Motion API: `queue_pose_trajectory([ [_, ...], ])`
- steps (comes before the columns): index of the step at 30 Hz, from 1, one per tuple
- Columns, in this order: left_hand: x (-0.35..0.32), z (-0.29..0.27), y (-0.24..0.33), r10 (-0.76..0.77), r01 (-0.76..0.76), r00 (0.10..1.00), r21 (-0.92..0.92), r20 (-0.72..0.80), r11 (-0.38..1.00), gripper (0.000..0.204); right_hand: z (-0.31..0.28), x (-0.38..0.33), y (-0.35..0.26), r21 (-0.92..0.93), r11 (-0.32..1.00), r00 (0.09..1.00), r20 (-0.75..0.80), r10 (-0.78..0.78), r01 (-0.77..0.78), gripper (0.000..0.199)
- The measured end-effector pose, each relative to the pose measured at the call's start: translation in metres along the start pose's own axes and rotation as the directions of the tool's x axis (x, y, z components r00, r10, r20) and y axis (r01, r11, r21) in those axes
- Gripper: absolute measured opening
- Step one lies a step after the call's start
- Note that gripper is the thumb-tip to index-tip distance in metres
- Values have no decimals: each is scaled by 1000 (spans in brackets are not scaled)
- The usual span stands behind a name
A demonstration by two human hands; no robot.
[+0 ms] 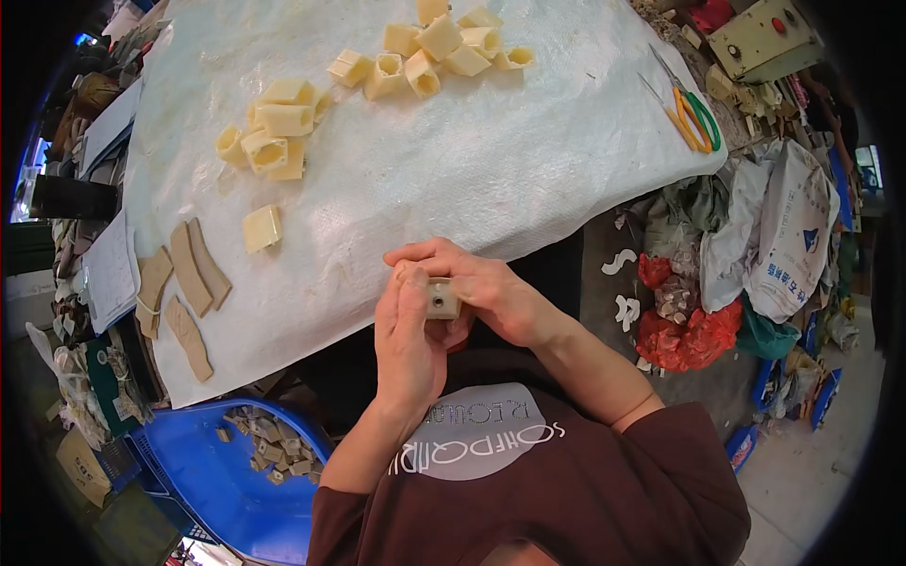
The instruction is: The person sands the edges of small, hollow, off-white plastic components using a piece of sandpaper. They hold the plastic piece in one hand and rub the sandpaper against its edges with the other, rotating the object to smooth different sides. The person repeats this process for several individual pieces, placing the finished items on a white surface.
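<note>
Close in front of my body, at the near edge of the table, both my hands are closed around a small grey-beige block with a dark round hole in the face that shows. My left hand wraps its left side, the fingers pointing away from me. My right hand grips it from the right, with the index finger reaching across the far side. Part of the block is hidden behind fingers. The nearest loose piece is a cream block, lying alone on the white sheet to the left.
Cream hollow blocks lie in a left cluster and a far cluster on the white sheet. Curved brown strips rest at left. Scissors lie far right. A blue basket holds grey-brown blocks; bags fill the right.
</note>
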State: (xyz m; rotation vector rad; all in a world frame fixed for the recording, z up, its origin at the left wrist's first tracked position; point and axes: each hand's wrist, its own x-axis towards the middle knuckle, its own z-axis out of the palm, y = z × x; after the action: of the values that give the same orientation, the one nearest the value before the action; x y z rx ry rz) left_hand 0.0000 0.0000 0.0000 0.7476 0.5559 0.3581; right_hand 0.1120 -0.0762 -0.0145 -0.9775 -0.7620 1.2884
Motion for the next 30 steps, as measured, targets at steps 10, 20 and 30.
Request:
queue_pose_trajectory([
  [10,-5,5,-1,11,-13,999,-65,-30,998,34,8,-1,4,-103,978,977,-88,-192,183,44],
  [20,-3,-10,17,-111,165,982,-410,153,897,39,14,6,-1,23,999,947,-319,-32,41,37],
  [30,-77,-125,41,744,-355,551,701,-378,619,28,90,20,-73,213,802,756,269,-597,558,22],
])
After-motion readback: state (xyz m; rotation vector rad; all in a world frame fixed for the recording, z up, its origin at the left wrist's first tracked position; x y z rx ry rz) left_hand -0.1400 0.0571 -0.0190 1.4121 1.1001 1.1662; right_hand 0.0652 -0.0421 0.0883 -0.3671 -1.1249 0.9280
